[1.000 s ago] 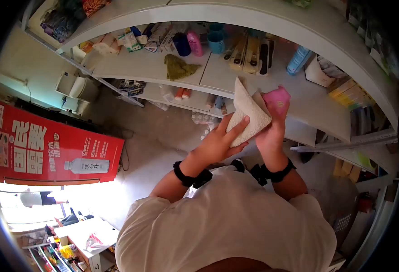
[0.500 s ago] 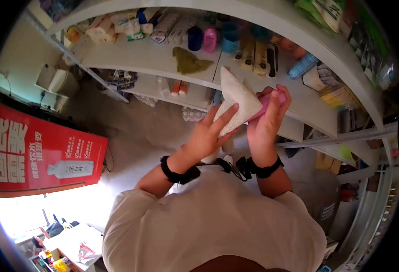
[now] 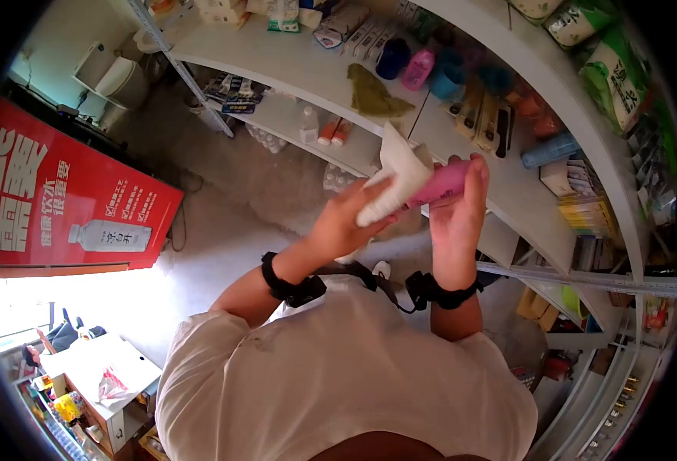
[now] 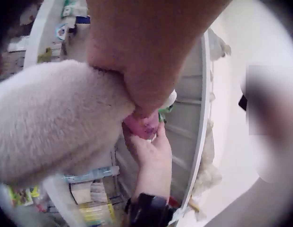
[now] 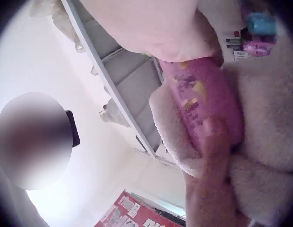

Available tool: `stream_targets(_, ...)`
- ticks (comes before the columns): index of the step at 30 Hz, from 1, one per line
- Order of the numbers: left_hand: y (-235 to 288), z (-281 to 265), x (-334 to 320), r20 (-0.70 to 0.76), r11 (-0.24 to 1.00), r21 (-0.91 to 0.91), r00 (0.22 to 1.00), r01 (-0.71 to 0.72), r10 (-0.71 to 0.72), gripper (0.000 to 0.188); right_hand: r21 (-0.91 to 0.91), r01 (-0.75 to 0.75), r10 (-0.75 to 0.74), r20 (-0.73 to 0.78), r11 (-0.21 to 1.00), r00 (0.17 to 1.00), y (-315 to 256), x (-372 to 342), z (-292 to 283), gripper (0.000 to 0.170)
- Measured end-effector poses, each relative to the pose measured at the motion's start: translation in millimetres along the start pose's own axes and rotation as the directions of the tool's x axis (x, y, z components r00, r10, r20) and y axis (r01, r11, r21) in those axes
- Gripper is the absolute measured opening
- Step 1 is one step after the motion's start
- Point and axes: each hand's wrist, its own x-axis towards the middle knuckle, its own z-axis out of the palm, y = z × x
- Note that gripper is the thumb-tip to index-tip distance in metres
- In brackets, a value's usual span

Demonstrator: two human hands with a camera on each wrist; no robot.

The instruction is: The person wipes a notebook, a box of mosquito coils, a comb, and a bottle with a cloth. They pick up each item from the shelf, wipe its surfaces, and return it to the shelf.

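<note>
In the head view my left hand grips a folded white towel, its thumb low on the towel's near side. My right hand holds a pink bottle at its outer end, with fingertips over the top and the thumb at the end. The bottle's other end lies against the towel. The right wrist view shows the bottle with yellow and dark print and towel on both sides of it. There the left thumb presses on the bottle. The towel fills much of the left wrist view.
Shelves in front bear an olive cloth, another pink bottle, blue cups, packaged brushes and a blue can. A red printed panel stands at left, with a white desk below it.
The bottle has tipped from upright to lying sideways, one end against the towel. The towel has bent around toward it. The head view has turned, so the shelves sit further right.
</note>
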Motion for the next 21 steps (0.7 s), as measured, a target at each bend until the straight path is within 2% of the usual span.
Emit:
stream_targets(1,5,-4,-1,0.013,0.979,-0.156,0.991,0.132,-0.131,0.064,-0.012,0.004,-0.003,0.040,1.000,0.999,1,-3,7,0.030)
stream_targets(2,8,-9,-1,0.101,0.939,-0.300,0.984,0.171,-0.147,0.061,-0.023,0.010,-0.008,0.080,1.000,0.997,3,-7,14,0.030)
stream_targets(3,6,-6,-1,0.139,0.848,-0.472,0.970,0.240,-0.197,0.062,-0.029,0.018,-0.014,0.119,0.999,0.993,4,-10,16,0.030)
stream_targets(5,0,3,-2,0.240,0.570,-0.743,0.934,0.352,-0.265,0.065,0.014,0.010,-0.014,0.294,1.000,0.956,2,-10,11,0.031)
stream_targets(6,1,6,-2,0.299,0.479,-0.774,0.906,0.414,-0.300,0.067,0.040,0.003,-0.018,0.366,0.999,0.931,0,-9,6,0.031)
stream_targets(8,7,16,5,0.308,0.411,-0.808,0.898,0.421,-0.314,0.068,0.128,-0.001,-0.060,0.473,0.992,0.879,0,-3,-11,0.029)
stream_targets(9,11,23,10,0.315,0.376,-0.823,0.893,0.425,-0.320,0.069,0.109,0.012,-0.054,0.389,0.994,0.920,0,-1,-19,0.028)
stream_targets(10,6,34,12,0.205,0.628,-0.696,0.934,0.350,-0.293,0.071,0.088,0.023,-0.049,0.300,0.996,0.953,-2,1,-25,0.027)
stream_targets(11,-5,48,11,0.108,0.825,-0.506,0.968,0.251,-0.228,0.073,0.067,0.031,-0.045,0.207,0.997,0.977,-6,2,-31,0.026)
stream_targets(12,1,59,18,0.031,0.953,-0.272,0.991,0.136,-0.133,0.076,0.033,-0.011,0.007,0.106,0.999,0.994,-17,-2,-33,0.025)
stream_targets(13,9,71,20,0.023,0.992,-0.087,0.996,0.093,-0.092,0.077,0.036,-0.023,0.021,0.030,0.999,0.999,-24,-1,-42,0.024)
stream_targets(15,30,96,25,0.023,0.958,0.288,1.000,-0.002,-0.004,0.081,0.047,-0.055,0.060,-0.116,0.997,0.992,-35,3,-60,0.024)
stream_targets(16,30,111,27,-0.029,0.944,0.314,0.993,-0.100,0.115,0.076,0.073,-0.073,0.082,-0.129,0.995,0.988,-40,3,-70,0.023)
stream_targets(19,23,138,35,0.104,0.697,0.592,0.896,-0.405,0.432,0.066,0.169,-0.164,0.185,-0.117,0.972,0.976,-55,3,-101,0.021)
stream_targets(20,25,146,34,0.147,0.615,0.654,0.871,-0.441,0.469,0.059,0.209,-0.213,0.234,-0.080,0.954,0.969,-61,4,-112,0.020)
stream_targets(21,27,157,34,0.137,0.656,0.631,0.892,-0.413,0.430,0.059,0.244,-0.261,0.278,-0.038,0.934,0.960,-66,6,-124,0.019)
